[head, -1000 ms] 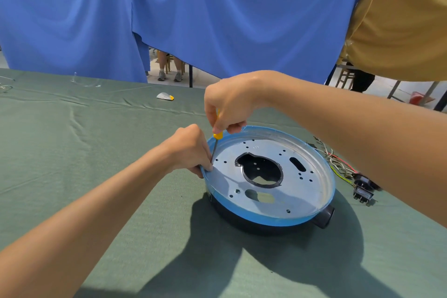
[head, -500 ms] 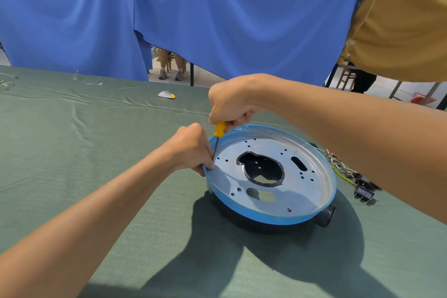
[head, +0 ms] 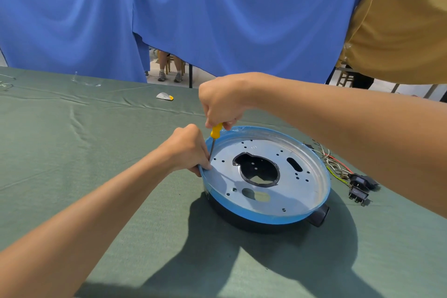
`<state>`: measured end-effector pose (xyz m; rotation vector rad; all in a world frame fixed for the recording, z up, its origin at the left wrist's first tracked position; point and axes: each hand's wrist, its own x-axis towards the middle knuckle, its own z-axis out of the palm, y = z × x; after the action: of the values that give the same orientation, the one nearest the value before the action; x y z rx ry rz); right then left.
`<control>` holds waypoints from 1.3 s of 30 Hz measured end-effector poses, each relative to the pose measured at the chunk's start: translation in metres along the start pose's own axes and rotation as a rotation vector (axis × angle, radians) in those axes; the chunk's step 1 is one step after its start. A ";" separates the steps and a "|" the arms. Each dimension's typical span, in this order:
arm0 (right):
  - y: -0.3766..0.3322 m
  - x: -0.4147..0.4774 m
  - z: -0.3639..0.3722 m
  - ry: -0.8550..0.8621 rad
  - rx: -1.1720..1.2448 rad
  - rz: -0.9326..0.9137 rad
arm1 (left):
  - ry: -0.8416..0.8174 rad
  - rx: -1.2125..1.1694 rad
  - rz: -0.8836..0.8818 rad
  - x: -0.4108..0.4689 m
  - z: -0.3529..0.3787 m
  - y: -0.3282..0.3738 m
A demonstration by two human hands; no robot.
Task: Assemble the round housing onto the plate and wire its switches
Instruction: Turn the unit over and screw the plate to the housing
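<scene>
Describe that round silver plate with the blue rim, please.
The plate is a round, shiny, metal-looking disc with a raised rim wrapped in blue film. It has a large irregular central cutout, an oval slot and many small holes. It lies flat atop the dark housing on green cloth. The left hand grips its left rim; a screwdriver, held by the right hand, meets it there.

Left hand (head: pixel 186 150) and right hand (head: pixel 222 101) are bare; left forearm (head: pixel 96 213) and right forearm (head: pixel 338 128) likewise
</scene>
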<state>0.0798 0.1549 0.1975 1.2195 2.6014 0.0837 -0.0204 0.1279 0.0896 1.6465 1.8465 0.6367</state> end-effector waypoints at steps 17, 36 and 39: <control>0.000 -0.016 -0.001 0.071 -0.030 -0.181 | 0.013 -0.042 -0.027 0.002 0.001 -0.003; -0.002 0.002 0.011 0.044 0.141 0.121 | 0.016 -0.026 -0.005 0.000 0.002 -0.004; -0.004 -0.001 0.009 0.023 0.177 0.100 | 0.017 -0.021 -0.012 0.001 0.002 -0.003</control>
<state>0.0793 0.1507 0.1888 1.4159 2.6133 -0.1166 -0.0212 0.1283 0.0862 1.6198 1.8544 0.6647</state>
